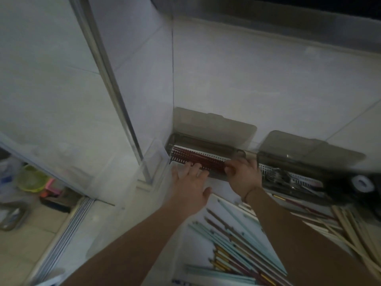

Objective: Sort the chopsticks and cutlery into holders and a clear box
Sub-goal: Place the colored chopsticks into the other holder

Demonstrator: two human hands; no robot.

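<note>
Both hands were at the left holder [206,139], whose smoky lid stood open against the tiled wall. The left hand [190,182] lay flat and released on its front edge. The right hand [243,175] was curled around a bundle of dark red chopsticks [195,157] lying on the perforated tray. This seemed the laying-in step. Next, many pale chopsticks [233,240] still waited on the counter.

Dim light; pale tiled wall [247,79], metal door frame [115,89] (sliding track [68,234] below).
</note>
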